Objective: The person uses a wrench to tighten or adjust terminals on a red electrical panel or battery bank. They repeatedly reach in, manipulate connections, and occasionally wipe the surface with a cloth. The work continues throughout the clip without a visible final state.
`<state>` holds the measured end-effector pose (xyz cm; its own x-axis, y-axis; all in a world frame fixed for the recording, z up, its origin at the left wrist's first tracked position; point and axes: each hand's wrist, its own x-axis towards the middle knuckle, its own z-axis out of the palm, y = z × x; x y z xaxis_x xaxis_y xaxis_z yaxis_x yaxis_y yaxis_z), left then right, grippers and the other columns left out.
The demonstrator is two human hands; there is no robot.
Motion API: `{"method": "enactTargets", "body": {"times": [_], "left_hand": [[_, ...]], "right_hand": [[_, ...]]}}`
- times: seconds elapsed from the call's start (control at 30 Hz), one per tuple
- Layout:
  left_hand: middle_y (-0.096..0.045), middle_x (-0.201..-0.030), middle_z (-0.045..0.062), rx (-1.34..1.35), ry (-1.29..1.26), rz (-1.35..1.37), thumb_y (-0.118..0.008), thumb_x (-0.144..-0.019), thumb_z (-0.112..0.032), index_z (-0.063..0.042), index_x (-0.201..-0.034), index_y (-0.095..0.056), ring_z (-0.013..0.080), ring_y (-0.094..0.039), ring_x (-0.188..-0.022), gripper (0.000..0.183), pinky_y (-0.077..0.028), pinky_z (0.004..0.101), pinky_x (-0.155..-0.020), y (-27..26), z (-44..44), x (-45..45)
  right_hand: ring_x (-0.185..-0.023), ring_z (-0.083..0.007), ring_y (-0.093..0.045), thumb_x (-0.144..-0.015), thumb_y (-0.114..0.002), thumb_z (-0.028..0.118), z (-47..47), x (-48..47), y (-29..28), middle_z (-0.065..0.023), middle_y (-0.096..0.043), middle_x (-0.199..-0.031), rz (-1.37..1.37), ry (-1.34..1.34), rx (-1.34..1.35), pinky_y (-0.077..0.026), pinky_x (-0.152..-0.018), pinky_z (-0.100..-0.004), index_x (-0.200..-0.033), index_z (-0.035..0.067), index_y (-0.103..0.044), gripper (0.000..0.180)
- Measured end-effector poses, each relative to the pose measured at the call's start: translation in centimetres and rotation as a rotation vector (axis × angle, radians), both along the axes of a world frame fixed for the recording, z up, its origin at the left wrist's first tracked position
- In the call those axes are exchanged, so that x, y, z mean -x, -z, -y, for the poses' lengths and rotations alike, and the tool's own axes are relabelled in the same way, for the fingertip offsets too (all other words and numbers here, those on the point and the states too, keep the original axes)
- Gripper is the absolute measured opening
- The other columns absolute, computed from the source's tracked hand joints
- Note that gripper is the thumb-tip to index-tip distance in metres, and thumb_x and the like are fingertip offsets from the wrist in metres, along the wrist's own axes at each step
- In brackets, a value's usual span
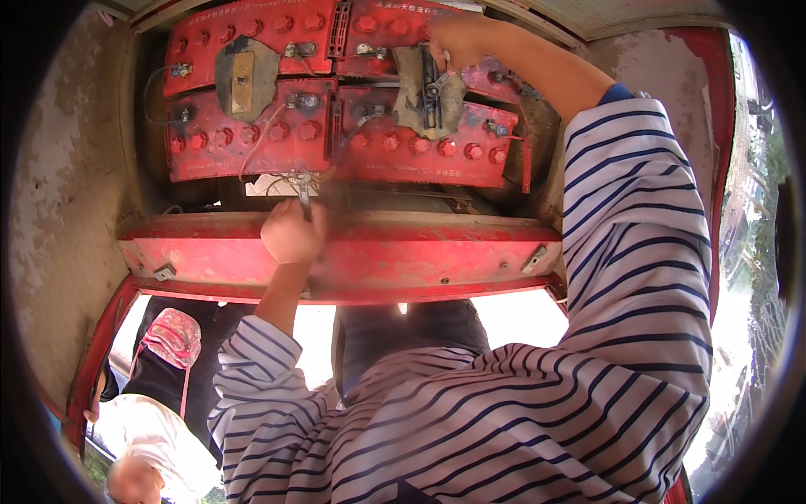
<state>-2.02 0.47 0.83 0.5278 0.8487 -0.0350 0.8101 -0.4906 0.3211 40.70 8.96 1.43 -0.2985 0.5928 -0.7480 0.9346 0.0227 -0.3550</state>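
My left hand [291, 234] grips an open-end wrench [304, 188], its jaw pointing up beside thin wires in front of the batteries. Farther off, my right hand [458, 45] is closed around a second wrench [436, 85]. That wrench's head rests over a dark metal hold-down bar [428, 112] on a worn, brownish pad [406, 94]. Beneath the pad lie red lead-acid batteries, among them the near right battery [434, 160] and the near left battery [208, 157]. A second pad [264, 75] carries a wooden strip [242, 82] with a bolt through it.
A red metal sill [390, 261] runs across the front of the battery compartment. Cable clamps [303, 101] sit on the battery posts, and a red strap [526, 164] hangs at the right. A person [151, 435] and a pink patterned pouch [175, 337] are at lower left.
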Motion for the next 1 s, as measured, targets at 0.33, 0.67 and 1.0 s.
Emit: {"method": "enactTargets", "body": {"times": [0.33, 0.67, 1.0], "left_hand": [[-0.057, -0.062, 0.013, 0.015, -0.011, 0.034, -0.064, -0.08, -0.023, -0.005, -0.063, -0.056, 0.0344, -0.058, -0.058, 0.027, -0.048, 0.0446, -0.053, 0.2, 0.1, 0.2], [-0.057, -0.063, 0.014, -0.005, -0.003, 0.086, -0.064, -0.082, -0.021, -0.004, -0.062, -0.053, 0.0367, -0.057, -0.058, 0.028, -0.047, 0.0457, -0.053, 0.1, 0.0, 0.0], [-0.06, -0.063, 0.012, 0.021, -0.038, 0.001, -0.063, -0.079, -0.022, -0.005, -0.06, -0.058, 0.0319, -0.061, -0.06, 0.026, -0.05, 0.0428, -0.055, 0.1, 0.0, -0.1]], "right_hand": [[-0.065, -0.0178, -0.068, -0.075, -0.077, 0.013, 0.8, 0.1, -0.7, -0.0054, -0.071, -0.076, 0.074, 0.086, 0.043, -0.053, -0.059, -0.0351, -0.095, 0.013, -0.075, 0.02], [-0.085, -0.0252, -0.069, -0.075, -0.078, 0.021, 4.0, 0.0, -1.2, -0.0066, -0.073, -0.088, 0.101, 0.173, -0.156, -0.053, -0.073, -0.0389, -0.094, 0.017, -0.076, 0.019], [-0.083, -0.0234, -0.068, -0.078, -0.077, 0.022, 6.8, -0.5, 0.1, -0.0057, -0.073, -0.087, 0.035, 0.396, -0.154, -0.053, -0.073, -0.0383, -0.096, 0.013, -0.075, 0.02]]}}
